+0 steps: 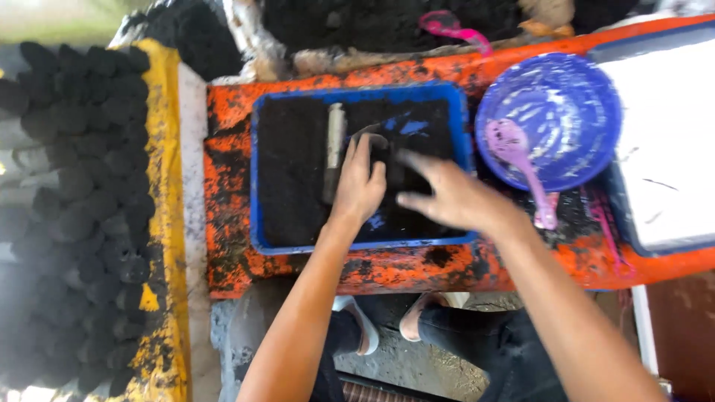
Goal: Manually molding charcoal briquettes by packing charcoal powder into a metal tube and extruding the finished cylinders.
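A blue rectangular tray [255, 179] filled with black soil sits on an orange bench [223, 223]. My left hand [359, 182] rests inside the tray with fingers pressed around a dark soil-covered object; a grey tube [335, 145] lies just left of it. My right hand [447, 195] hovers over the tray's right half, fingers spread and blurred, holding nothing that I can see.
A round blue bowl [573, 97] with a pink spoon [521, 167] stands right of the tray. A white tray [666, 141] lies at the far right. Rows of black soil-filled pots [82, 208] fill the left behind a yellow edge [160, 186]. A soil heap [372, 22] lies beyond.
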